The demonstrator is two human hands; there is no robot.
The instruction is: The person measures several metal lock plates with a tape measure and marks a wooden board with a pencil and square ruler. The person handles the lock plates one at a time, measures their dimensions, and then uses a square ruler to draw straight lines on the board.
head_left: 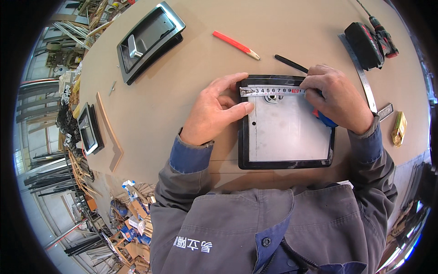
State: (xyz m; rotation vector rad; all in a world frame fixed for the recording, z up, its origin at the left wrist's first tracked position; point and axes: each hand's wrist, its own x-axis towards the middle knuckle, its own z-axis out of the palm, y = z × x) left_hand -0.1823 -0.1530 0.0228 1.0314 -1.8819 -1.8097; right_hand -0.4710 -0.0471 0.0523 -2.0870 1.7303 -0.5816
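Note:
A pale, flat panel (289, 132) in a black rectangular frame lies in front of me on the table. A round fitting shows near its top, partly under the tape. My left hand (207, 112) grips the frame's upper left side, index finger at the corner and thumb by the panel's left edge. Across the panel's top runs the extended blade (272, 91) of a tape measure, its metal end at the frame's left side. My right hand (335, 93) is closed around the tape measure at the upper right; its blue and red case (326, 119) shows below the fingers.
On the brown table (196, 55) lie a red carpenter's pencil (235, 44) and a thin black stick (290, 63). A recessed handle unit (150, 43) is far left; a smaller framed unit (90, 129) sits at the left edge. A drill (383, 36) and metal square (362, 82) are right.

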